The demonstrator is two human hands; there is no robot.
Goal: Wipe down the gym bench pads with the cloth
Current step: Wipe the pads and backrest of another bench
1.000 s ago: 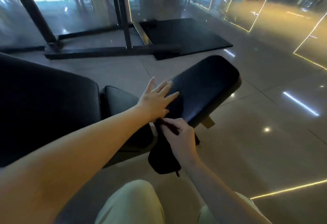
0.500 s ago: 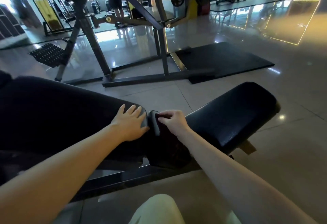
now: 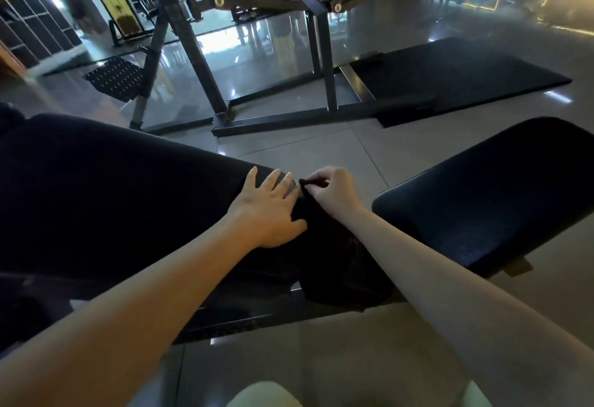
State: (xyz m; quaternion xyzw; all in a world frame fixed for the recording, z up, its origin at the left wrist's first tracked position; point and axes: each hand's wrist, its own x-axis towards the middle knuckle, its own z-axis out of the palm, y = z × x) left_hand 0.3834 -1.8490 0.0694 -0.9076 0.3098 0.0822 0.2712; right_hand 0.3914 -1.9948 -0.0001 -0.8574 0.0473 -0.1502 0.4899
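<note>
Cloth [image 3: 328, 262] hangs pinched by right hand [image 3: 334, 194]; left hand [image 3: 266, 210] lies flat on pad [image 3: 112, 181]; a loose pinch could drop it.

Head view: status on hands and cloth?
Left hand open, flat on large pad. Right hand pinches top edge of dark cloth, hanging between large pad and smaller pad. Nothing on the pads in the way.
</note>
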